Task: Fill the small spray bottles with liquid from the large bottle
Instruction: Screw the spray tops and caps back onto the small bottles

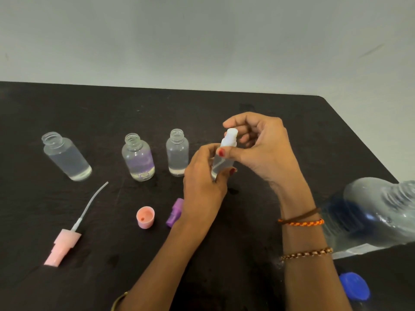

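Note:
My left hand (203,176) grips a small clear spray bottle (221,163) around its body, above the black table (292,131). My right hand (260,149) pinches the white spray head (229,138) on that bottle's neck. Three open small bottles holding clear liquid stand in a row to the left: one far left (66,157), one with a purple tint (138,158), one beside my left hand (177,152). The large clear bottle (377,212) stands at the right edge, uncapped as far as I can tell, its top out of view.
A pink spray head with its dip tube (67,239) lies at the front left. A pink cap (145,217) and a purple spray head (174,213) lie near my left wrist. A blue cap (354,286) rests at the front right. A pale wall stands behind the table.

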